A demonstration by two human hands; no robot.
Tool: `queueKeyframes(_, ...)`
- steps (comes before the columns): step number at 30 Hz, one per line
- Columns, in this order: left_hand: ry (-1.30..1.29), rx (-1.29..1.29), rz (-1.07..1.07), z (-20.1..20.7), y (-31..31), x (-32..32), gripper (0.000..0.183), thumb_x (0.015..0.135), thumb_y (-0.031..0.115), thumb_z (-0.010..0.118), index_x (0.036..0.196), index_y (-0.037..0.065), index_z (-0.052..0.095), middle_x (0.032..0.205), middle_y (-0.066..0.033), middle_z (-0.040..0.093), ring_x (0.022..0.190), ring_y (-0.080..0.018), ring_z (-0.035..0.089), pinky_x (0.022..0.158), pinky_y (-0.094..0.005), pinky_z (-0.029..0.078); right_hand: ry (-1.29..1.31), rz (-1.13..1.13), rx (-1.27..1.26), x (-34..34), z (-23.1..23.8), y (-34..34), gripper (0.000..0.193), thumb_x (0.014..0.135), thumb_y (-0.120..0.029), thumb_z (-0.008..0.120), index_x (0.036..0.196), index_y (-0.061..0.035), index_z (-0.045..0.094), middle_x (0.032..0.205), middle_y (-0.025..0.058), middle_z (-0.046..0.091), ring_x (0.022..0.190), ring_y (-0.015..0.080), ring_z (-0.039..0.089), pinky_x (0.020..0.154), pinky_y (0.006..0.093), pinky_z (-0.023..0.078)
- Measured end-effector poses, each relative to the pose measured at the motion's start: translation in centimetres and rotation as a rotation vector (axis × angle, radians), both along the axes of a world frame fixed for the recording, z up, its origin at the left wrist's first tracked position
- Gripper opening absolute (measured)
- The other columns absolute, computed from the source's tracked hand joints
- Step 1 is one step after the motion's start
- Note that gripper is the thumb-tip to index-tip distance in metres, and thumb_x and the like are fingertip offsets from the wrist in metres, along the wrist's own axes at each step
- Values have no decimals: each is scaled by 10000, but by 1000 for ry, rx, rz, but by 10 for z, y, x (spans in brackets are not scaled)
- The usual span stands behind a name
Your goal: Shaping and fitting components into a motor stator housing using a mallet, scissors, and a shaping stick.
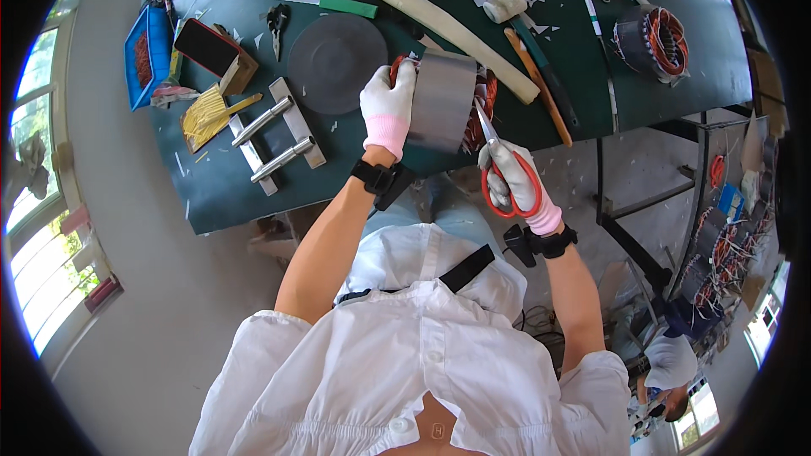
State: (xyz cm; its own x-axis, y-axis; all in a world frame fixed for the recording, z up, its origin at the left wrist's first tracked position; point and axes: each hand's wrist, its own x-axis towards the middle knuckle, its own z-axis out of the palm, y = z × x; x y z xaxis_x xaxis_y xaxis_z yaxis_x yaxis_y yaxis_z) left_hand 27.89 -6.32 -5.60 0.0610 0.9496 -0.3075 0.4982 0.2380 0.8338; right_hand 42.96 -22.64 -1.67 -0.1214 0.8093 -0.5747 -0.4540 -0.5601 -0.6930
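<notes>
A motor stator (pixel 443 101) with a grey metal core and red-brown copper windings at both ends lies on its side near the table's front edge. My left hand (pixel 389 105), in a white glove with a pink cuff, is closed on the stator's left end; its fingertips are partly hidden there. In my right hand (pixel 512 176), gloved the same way, is a pair of scissors (pixel 485 124) with red handles. The blades point up and left, against or very near the windings at the stator's right end; whether they touch I cannot tell.
Left of the stator are a round grey disc (pixel 336 63), a metal frame with two bars (pixel 281 137) and a yellow brush (pixel 205 118). A green-handled knife (pixel 325 3), a pale curved stick (pixel 456 38) and a mallet (pixel 507 7) lie beyond. Another stator (pixel 652 42) stands right.
</notes>
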Motion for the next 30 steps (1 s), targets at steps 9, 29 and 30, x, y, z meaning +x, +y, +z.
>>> queueKeyframes(9,-58,49,21,-3,-8,-5,342,850,284,582,784,-51,571,574,-128,481,536,-141,384,547,-302,397,-22,22,-5,1,5,1,361,968,-357,413,859,-29,518,511,-4,440,406,74,422,411,213,364)
queueKeyframes(29,-349,-197,21,6,-51,-46,224,921,195,528,926,-23,578,693,27,548,595,-25,432,540,-194,378,-450,-52,-299,3,-3,-18,286,897,-323,547,894,-37,547,529,21,481,429,90,465,427,236,388)
queueKeyframes(30,-383,-220,-8,12,-50,-47,223,921,218,536,929,1,587,681,47,529,581,-15,431,515,-187,362,-451,-53,-295,8,-11,-18,286,897,-323,547,894,-37,547,529,21,481,429,90,465,427,236,388)
